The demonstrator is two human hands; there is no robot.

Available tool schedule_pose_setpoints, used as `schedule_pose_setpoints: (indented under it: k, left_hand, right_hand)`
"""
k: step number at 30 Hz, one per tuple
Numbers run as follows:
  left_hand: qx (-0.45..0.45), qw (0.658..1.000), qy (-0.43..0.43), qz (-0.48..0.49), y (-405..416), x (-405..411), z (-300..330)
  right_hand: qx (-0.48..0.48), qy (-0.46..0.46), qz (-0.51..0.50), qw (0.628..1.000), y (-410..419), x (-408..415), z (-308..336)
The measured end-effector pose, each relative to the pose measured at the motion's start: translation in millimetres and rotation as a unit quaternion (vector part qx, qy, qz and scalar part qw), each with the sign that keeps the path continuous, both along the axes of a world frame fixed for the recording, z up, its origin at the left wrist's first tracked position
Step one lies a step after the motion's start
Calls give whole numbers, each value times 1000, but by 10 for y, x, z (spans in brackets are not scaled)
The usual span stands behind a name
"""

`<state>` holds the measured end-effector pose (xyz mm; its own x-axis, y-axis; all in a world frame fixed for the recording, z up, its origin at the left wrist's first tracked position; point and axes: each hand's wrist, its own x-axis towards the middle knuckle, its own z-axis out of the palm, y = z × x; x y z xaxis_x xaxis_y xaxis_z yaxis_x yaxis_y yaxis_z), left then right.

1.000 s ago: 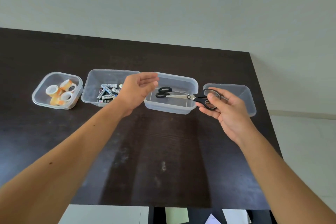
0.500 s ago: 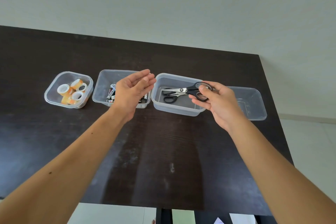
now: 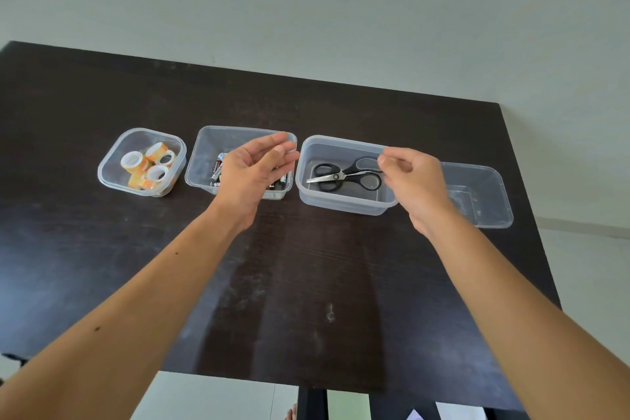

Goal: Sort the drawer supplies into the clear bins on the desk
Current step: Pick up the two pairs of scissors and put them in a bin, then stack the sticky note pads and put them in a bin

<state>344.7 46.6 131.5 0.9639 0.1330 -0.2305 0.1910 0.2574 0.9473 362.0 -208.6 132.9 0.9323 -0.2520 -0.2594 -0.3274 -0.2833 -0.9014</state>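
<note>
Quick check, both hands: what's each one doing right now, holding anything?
Left hand: open, fingers relaxed, holding nothing, above the battery bin.
Right hand: fingers loosely curled, holding nothing; scissors lie in their bin.

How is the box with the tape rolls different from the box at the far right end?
The tape box holds several orange-and-white tape rolls; the right-end box looks empty. The tape box looks roughly square with rounded corners; the right-end box looks longer and more rectangular. The tape box is in full view, while the right hand covers part of the right-end box. Both are clear plastic, lidless, and sit on the dark desk.
</note>
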Motion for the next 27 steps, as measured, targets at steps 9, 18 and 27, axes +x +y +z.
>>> schedule_pose_setpoints:
  k: [9, 18, 27]
  left_hand:
    - [5, 1000, 1, 0, -64, -221, 58]
    - [24, 1000, -1, -17, -369, -1187, 49]
    - [41, 998, 38, -40, -926, -2761, -407]
  right_hand:
    - [59, -36, 27, 997, -113, -305, 174]
    - [114, -48, 93, 988, -338, -1224, 341]
    - [85, -8, 136, 987, -985, -2639, 71]
